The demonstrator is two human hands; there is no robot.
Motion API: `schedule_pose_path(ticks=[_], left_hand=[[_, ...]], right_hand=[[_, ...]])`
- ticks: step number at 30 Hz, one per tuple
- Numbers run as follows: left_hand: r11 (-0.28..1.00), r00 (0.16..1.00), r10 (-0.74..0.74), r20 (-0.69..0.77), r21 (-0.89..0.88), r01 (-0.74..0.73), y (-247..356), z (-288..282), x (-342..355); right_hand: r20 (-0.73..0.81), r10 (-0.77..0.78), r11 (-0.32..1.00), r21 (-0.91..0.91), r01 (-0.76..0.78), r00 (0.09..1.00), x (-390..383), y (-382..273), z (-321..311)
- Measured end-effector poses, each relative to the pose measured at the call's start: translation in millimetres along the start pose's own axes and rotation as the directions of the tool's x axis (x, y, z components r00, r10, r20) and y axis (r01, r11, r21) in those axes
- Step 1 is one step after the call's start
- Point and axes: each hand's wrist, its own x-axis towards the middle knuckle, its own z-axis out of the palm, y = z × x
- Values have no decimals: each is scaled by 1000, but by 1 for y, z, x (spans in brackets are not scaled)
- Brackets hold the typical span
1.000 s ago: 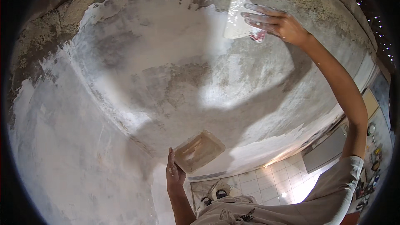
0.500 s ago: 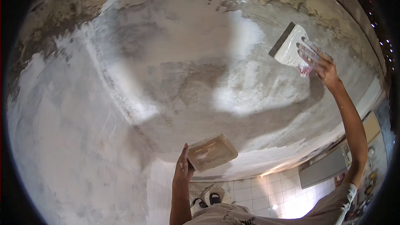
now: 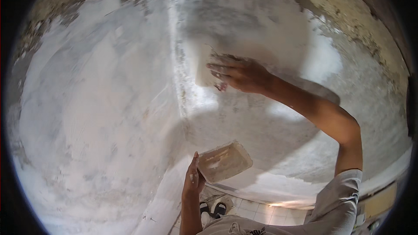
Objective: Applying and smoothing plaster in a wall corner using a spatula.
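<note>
My right hand [image 3: 239, 73], its spread fingers smeared with white, grips a plaster-coated scraper [image 3: 204, 65] against the patchy wall [image 3: 235, 30], just right of the vertical inside corner. A bit of red shows at the scraper's lower part. Lower down, my left hand [image 3: 193, 176] holds a shallow translucent plastic container [image 3: 224, 161] by its left side; a thin layer of pale residue lies in it.
A whitened wall [image 3: 82, 104] spreads to the left of the corner [image 3: 178, 95]. Rough bare render [image 3: 361, 35] runs along the top. Below are a tiled floor [image 3: 252, 209], my sandaled feet [image 3: 220, 208] and some flat panels [image 3: 376, 204] at lower right.
My right hand and scraper have swept from upper right leftward, near the corner. The view has swung left toward the left wall. My left hand still holds the container low.
</note>
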Motion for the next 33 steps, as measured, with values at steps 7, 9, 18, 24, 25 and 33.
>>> schedule_pose_path(ticks=[7, 9, 18, 24, 25, 33], left_hand=[[991, 982, 126, -140, -19, -130, 29, 2, -28], [989, 963, 133, -235, -24, -143, 33, 3, -29], [962, 967, 255, -28, 111, -250, 34, 35, -23], [999, 999, -36, 12, 32, 35, 17, 40, 11], [998, 998, -54, 27, 39, 53, 7, 35, 17], [983, 898, 97, 430, 99, -154, -31, 30, 30]], right_hand=[[285, -57, 956, -260, 134, 957, 84, 11, 75], [284, -32, 967, -232, 102, 958, 82, 13, 83], [307, 32, 923, -375, 90, 951, -9, -2, 55], [260, 171, 945, -315, -84, 950, -92, -19, 13], [235, 210, 948, -286, -139, 949, -107, -21, 2], [372, 327, 912, -365, -187, 868, -186, -33, -82]])
